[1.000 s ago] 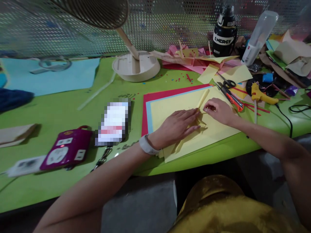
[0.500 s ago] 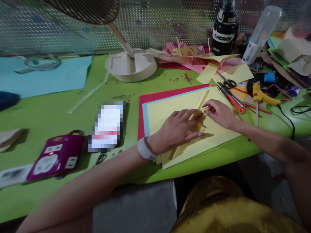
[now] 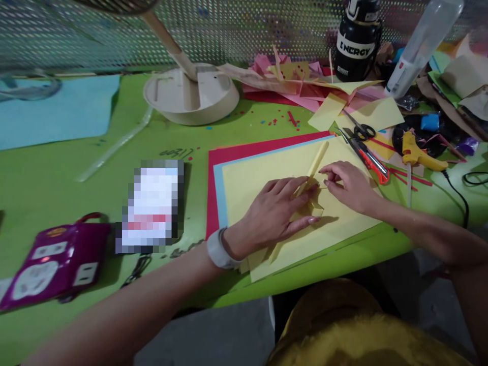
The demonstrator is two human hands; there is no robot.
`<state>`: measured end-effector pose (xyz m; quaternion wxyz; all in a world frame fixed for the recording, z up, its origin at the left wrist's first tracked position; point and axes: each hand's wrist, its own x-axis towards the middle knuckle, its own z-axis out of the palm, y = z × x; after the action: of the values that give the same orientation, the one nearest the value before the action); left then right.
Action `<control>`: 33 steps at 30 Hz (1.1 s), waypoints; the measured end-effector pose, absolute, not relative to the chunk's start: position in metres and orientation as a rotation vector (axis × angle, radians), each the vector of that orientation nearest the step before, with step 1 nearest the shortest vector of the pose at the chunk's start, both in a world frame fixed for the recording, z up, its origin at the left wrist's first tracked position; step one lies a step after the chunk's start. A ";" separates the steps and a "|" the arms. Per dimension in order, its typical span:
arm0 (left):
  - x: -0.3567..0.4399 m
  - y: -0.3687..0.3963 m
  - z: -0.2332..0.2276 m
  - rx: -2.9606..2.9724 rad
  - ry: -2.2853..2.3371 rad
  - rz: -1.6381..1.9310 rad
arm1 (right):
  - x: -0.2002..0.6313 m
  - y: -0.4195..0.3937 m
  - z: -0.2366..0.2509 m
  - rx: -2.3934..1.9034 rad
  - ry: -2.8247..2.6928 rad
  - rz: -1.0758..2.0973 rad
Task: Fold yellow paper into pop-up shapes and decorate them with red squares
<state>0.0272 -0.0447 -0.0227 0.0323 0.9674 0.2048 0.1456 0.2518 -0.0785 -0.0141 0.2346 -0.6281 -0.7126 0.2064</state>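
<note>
Lifted a little since before, the left hand [image 3: 280, 213] curls on the folded yellow paper [image 3: 305, 201] near the bench's front edge, while the right hand [image 3: 348, 185] pinches its strip.

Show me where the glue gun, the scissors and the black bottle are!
glue gun [image 3: 417, 155], head view, on its yellow body.
scissors [image 3: 362, 131], head view, on the black handles.
black bottle [image 3: 356, 48], head view, on the label with white letters.
</note>
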 end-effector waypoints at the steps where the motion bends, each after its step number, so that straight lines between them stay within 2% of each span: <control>1: 0.027 -0.044 -0.023 2.981 0.629 0.452 | 0.252 -0.078 -0.014 -1.727 -1.952 0.567; 26: 0.028 -0.037 -0.022 2.933 0.621 0.378 | 0.256 -0.072 -0.016 -1.718 -1.950 0.692; 33: 0.030 -0.035 -0.017 2.936 0.617 0.279 | 0.260 -0.066 -0.009 -1.764 -1.714 0.746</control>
<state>0.0301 -0.0346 -0.0169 0.0643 0.9724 0.2044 0.0925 0.2598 -0.0658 -0.0091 0.2817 -0.6585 -0.6400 0.2784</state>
